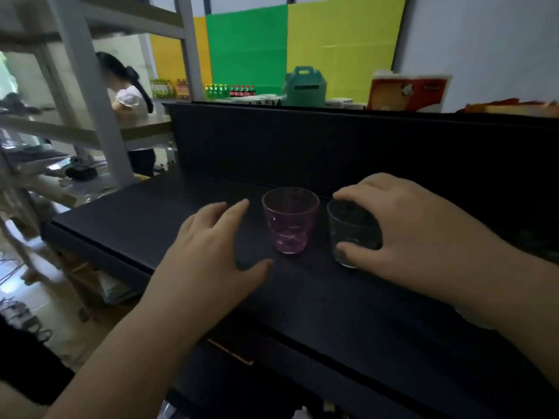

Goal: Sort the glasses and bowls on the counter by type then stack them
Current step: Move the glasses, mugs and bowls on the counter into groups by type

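A pink glass (289, 221) stands upright on the black counter (157, 213), near its back wall. Just to its right stands a clear dark-looking glass (348, 228). My right hand (414, 234) wraps this clear glass from the right, thumb low on its front and fingers over its far rim. My left hand (211, 252) hovers left of the pink glass with fingers spread, a small gap from it, holding nothing. No bowls are in view.
A black back panel (332, 143) rises behind the glasses. On top of it sit a green carton (305, 86) and a red-and-white box (408, 92). A metal shelf frame (87, 95) and a person (133, 107) are at the left, beyond the counter's edge.
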The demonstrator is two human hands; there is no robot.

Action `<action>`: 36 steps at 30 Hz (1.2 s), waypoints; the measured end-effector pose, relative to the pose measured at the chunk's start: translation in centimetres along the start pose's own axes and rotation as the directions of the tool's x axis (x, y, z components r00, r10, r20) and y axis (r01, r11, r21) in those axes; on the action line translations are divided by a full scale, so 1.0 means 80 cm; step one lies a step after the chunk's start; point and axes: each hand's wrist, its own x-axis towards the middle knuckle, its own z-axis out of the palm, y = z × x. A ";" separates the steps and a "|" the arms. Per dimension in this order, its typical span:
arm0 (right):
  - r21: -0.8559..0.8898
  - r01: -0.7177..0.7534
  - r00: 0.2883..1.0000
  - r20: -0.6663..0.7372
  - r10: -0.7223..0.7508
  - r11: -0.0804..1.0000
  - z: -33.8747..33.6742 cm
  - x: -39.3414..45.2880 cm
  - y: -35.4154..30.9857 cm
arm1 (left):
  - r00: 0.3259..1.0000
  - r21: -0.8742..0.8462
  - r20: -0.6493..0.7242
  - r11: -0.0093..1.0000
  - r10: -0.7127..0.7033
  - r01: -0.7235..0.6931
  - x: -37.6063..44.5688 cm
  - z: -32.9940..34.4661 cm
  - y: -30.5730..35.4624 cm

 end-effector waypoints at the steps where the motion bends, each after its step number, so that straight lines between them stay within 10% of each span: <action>1: -0.019 -0.028 1.000 -0.009 0.028 0.999 0.003 0.005 -0.002 | 0.999 -0.013 0.007 0.999 0.038 -0.038 0.013 0.000 -0.005; 12: -0.120 -0.428 0.903 -0.009 0.431 0.896 0.008 0.017 -0.037 | 0.831 -0.181 0.277 0.875 0.483 -0.448 0.139 0.025 0.007; 36: -0.245 -0.513 0.824 0.128 0.552 0.822 0.040 0.058 -0.078 | 0.810 -0.261 0.101 0.801 0.578 -0.539 0.107 -0.004 -0.072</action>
